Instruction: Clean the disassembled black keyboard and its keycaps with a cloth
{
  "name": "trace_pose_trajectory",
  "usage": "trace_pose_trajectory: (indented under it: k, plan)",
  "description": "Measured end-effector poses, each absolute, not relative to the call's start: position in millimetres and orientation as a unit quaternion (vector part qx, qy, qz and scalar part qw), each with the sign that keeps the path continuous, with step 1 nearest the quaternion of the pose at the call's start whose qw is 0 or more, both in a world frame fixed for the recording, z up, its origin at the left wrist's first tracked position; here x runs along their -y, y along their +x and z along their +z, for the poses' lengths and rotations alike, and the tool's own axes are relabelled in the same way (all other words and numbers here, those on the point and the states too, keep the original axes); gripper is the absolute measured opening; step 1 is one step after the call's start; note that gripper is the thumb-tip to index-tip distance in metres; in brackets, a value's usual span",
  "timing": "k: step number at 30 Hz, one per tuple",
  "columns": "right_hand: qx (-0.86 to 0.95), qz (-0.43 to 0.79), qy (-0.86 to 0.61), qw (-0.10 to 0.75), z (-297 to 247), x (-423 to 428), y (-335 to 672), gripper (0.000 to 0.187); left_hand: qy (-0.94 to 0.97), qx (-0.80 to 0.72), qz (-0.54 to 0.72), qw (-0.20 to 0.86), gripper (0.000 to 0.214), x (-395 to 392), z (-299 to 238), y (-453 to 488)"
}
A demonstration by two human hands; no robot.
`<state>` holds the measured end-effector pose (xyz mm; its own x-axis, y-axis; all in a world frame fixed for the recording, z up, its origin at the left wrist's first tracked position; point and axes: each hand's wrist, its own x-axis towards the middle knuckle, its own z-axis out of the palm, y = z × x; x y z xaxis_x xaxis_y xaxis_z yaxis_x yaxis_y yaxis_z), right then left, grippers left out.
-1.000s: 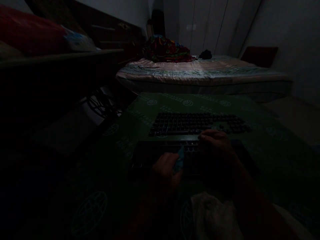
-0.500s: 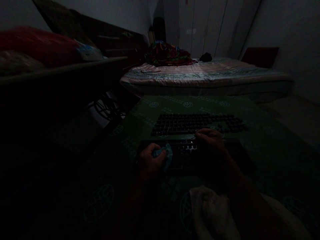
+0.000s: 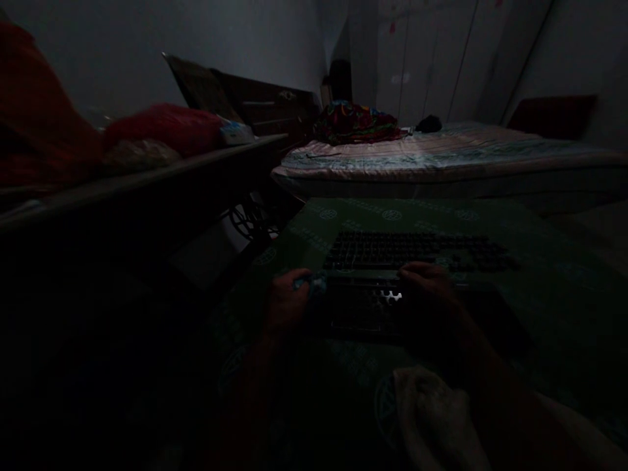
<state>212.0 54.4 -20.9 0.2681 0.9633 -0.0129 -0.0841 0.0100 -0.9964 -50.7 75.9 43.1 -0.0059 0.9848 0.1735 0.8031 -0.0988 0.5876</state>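
Head view: the left hand (image 3: pixel 287 299) has its grip closed on a blue cloth (image 3: pixel 317 283) by the left end of the keyboard (image 3: pixel 358 306), while the right hand (image 3: pixel 430 282) hides part of it, too dark to tell whether that grip pinches anything. Keys (image 3: pixel 383 250) lie in rows just beyond on the green bench (image 3: pixel 422 219), whose near part is lost in shadow; a bed (image 3: pixel 417 157) stands behind in the dim room.

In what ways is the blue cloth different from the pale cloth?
The blue cloth shows as a small piece, while the pale cloth shows much larger. The blue cloth is gripped in the left hand; the pale cloth lies unheld on the table, closer to the viewer. Both look crumpled.
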Motion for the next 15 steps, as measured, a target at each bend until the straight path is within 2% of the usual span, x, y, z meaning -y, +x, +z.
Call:
trace_pose_trajectory:
  k: [5, 10, 15]
  plan:
    - [0.429, 0.450, -0.543, 0.564, -18, -52, 207, 0.028, 0.720, -0.637, 0.218, 0.170, 0.034, -77, 31, -57]
    - [0.453, 0.428, -0.551, 0.555, -22, -53, 205, 0.027, 0.781, -0.586, 0.139, 0.163, 0.055, -78, 18, -62]
    - [0.476, 0.409, -0.547, 0.553, -23, -52, 202, 0.024, 0.803, -0.566, 0.119, 0.145, 0.043, -85, 13, -66]
